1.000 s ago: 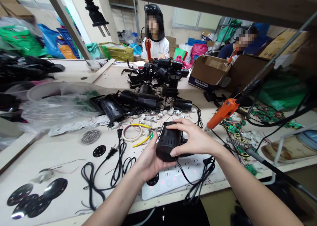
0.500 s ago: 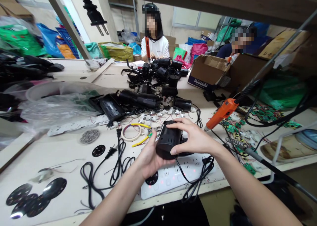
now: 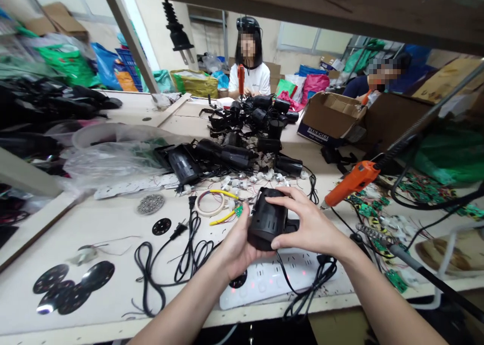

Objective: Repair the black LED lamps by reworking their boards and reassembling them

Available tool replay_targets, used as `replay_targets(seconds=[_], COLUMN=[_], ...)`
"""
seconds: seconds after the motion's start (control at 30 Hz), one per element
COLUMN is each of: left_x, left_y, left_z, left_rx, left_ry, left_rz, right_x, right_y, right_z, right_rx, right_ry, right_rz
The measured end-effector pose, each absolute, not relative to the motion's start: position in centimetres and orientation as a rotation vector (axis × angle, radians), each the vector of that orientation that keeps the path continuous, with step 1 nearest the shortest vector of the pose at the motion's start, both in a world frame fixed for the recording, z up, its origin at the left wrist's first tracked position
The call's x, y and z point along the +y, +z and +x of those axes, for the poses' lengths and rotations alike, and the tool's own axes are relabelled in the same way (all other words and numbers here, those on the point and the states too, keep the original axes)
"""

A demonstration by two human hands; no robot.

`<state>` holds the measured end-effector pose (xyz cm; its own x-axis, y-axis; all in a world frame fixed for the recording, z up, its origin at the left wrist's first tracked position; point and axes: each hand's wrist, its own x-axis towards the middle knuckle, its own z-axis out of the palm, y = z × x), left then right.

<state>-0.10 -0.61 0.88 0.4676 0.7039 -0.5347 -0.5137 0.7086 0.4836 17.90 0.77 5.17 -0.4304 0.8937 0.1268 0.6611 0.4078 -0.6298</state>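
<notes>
Held above the near edge of the desk (image 3: 94,224), just over the white power strip (image 3: 264,282): a black housing (image 3: 267,224), stubby and rounded, matte plastic with a row of thin slots along its flank and a black cord trailing from its underside down over the strip. Cupped from below and behind by the left hand (image 3: 236,246), thumb up against the near end; covered from the right by the right hand (image 3: 308,226), fingers spread over the top and thumb pressed at the lower front, so clamped between both palms. Compared with the earlier frame, same two-handed grip and same spot above the strip, with the housing sitting slightly lower and farther right in view, along with everything else on the desk. Toward the far edge, a heap of similar black housings (image 3: 257,118), glossy and tubular. Nearer the middle, a roll of tape (image 3: 210,203) beside yellow-handled cutters (image 3: 223,216), flat perforated black discs (image 3: 73,289) by the near left corner, a round metal mesh (image 3: 150,204), and a loose black cable (image 3: 181,254) looping across the pale, smooth top. At the right edge, an orange screwdriver (image 3: 351,181) hanging on a coiled lead over scattered green circuit boards (image 3: 372,209). Crumpled clear plastic bags (image 3: 109,158) at the left.
</notes>
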Motion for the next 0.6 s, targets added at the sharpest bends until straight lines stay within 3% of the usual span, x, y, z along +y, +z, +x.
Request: replay_targets(seconds=[0.6], left_x=[-1.27], left_y=[0.78], left_z=[0.23], left_rx=[0.785], left_ry=[0.760], left_rz=[0.341], right_x=[0.77], right_y=[4.41], right_z=[18.80], right_rx=[-2.228], right_ry=[0.827], right_rz=[-1.394])
